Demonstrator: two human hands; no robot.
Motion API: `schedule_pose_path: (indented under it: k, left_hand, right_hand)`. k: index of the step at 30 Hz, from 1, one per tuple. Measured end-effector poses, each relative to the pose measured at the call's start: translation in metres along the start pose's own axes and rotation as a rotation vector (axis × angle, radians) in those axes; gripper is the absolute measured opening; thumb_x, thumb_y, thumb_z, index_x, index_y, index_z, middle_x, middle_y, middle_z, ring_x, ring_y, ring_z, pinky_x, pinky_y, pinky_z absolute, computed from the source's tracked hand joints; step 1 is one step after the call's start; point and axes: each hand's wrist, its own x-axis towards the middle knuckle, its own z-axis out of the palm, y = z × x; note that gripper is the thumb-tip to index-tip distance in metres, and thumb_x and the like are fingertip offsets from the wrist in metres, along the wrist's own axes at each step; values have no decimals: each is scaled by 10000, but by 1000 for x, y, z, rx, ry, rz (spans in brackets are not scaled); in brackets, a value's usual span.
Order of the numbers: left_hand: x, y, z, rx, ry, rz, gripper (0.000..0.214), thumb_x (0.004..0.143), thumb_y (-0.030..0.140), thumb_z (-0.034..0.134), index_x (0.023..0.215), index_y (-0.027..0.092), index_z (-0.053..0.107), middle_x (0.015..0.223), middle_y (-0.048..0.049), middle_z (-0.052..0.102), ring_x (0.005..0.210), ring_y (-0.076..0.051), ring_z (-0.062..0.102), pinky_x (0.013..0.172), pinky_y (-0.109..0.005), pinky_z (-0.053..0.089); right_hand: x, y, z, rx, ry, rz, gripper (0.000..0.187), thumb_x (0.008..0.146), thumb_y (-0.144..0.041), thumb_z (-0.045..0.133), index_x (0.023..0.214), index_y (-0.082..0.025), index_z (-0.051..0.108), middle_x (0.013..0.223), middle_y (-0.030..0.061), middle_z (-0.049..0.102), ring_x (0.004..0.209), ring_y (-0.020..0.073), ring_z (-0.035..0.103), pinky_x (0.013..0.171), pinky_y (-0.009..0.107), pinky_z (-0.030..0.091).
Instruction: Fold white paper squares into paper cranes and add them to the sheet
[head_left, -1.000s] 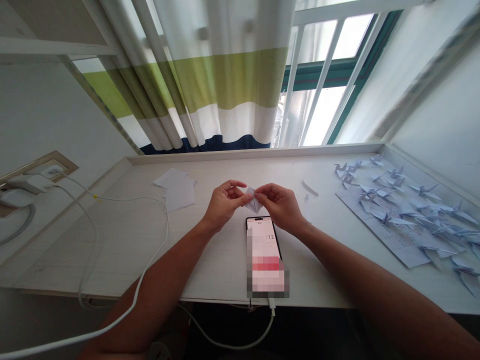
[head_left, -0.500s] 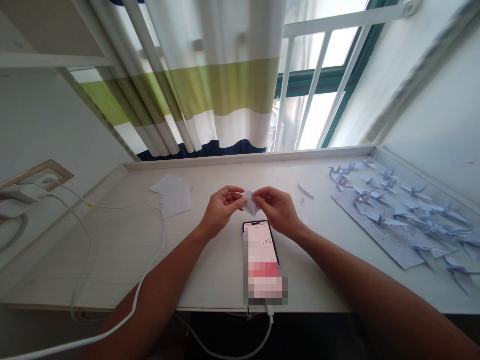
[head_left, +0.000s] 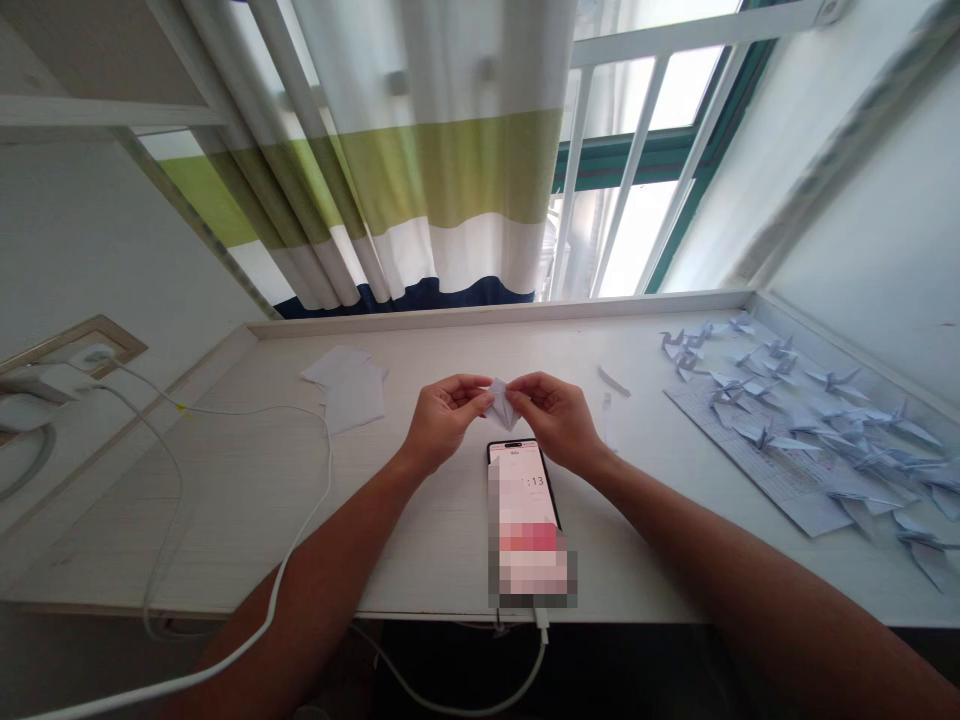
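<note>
A small folded piece of white paper (head_left: 501, 405) is pinched between my two hands above the middle of the white desk (head_left: 247, 480). My left hand (head_left: 442, 420) grips its left side with thumb and fingers closed. My right hand (head_left: 559, 418) pinches its right side the same way. Just below my hands a phone (head_left: 525, 515) lies flat on the desk, screen lit, with a white charging cable (head_left: 465, 700) plugged into its near end.
A few blank white paper squares (head_left: 346, 385) lie at the back left. Several folded paper cranes (head_left: 810, 420) cover a printed sheet at the right. White cables (head_left: 225, 415) run from a wall socket (head_left: 67, 365) at the left. Striped curtains and a window stand behind the desk.
My hands and the paper stay together in nearly the same place. The view has shifted slightly, and the phone's timer reads one second later.
</note>
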Motion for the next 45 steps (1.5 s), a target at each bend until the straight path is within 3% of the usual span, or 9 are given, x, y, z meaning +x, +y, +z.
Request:
schedule_pose_path:
  k: [17, 22, 26, 32, 38, 45]
  left_hand:
    - [-2, 0, 5, 22, 58, 71, 290, 736, 295, 838, 957, 134, 742, 734, -29, 723, 681, -125, 663, 650, -242, 537]
    - [-1, -5, 4, 33, 39, 78, 292, 764, 314, 819, 979, 141, 723, 766, -27, 709, 715, -125, 664, 676, -242, 538]
    - [-1, -5, 5, 19, 8, 87, 350, 771, 301, 815, 1062, 155, 687, 767, -4, 688, 712, -116, 658, 684, -239, 536]
    - [-2, -3, 6, -36, 48, 73, 356, 731, 282, 845, 1016, 152, 677, 718, 16, 664, 673, -103, 641, 673, -233, 533]
    - [-2, -6, 6, -53, 75, 54, 360, 720, 287, 853, 999, 148, 674, 739, 8, 673, 700, -117, 662, 694, -249, 547]
    - [-2, -4, 7, -15, -45, 53, 461, 716, 276, 853, 1077, 179, 583, 882, -28, 710, 807, -155, 698, 742, -279, 557]
  right_hand:
    - [-1, -5, 3, 51, 3, -1, 222, 838, -393, 745, 879, -181, 693, 810, 54, 735, 737, 185, 690, 679, 332, 564]
    - [0, -4, 1, 76, -51, 18, 264, 857, -423, 730, 946, -186, 656, 748, 37, 720, 685, 177, 673, 608, 314, 526]
    - [1, -3, 0, 108, -66, 11, 231, 867, -397, 730, 943, -192, 656, 748, 32, 719, 694, 176, 669, 617, 313, 509]
    - [2, -3, 1, 131, -72, 13, 215, 869, -383, 730, 944, -186, 688, 761, 33, 713, 698, 172, 653, 626, 315, 504]
    - [3, -1, 1, 143, -79, 92, 323, 849, -425, 747, 1047, -187, 654, 704, 4, 689, 645, 156, 638, 620, 306, 515]
    - [3, 4, 1, 147, -53, 79, 337, 834, -465, 754, 989, -186, 647, 776, 38, 727, 698, 171, 671, 659, 321, 546]
